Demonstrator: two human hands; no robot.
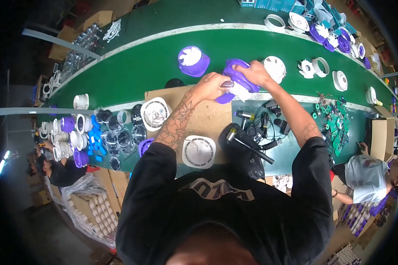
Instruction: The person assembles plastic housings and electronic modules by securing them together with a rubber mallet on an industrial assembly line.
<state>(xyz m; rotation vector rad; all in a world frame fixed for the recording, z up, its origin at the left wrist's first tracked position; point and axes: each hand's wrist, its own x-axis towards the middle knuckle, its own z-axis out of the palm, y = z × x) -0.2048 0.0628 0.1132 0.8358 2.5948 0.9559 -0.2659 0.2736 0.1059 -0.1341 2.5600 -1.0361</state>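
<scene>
Over the green belt, a purple plastic fan housing [244, 82] is tilted between both my hands. My right hand [254, 73] is closed on its upper right rim. My left hand [211, 85] has its fingers curled against its left side. A small dark, shiny piece [227, 84] shows at the left fingertips; its kind is unclear. White fan blades [239, 92] stick out below the housing, and another purple edge [225, 98] shows under my left hand. Just left of my hands lies a purple housing [193, 66] with a white fan in it. Behind my right hand lies a white round grille [274, 70].
Cardboard [208, 115] covers the bench before me, with white covers [199, 151] around it. Power tools with cords [252, 132] lie right of it. Green circuit parts [336, 123] are heaped farther right, wrapped black parts [119, 132] at left. A co-worker [367, 176] sits at right.
</scene>
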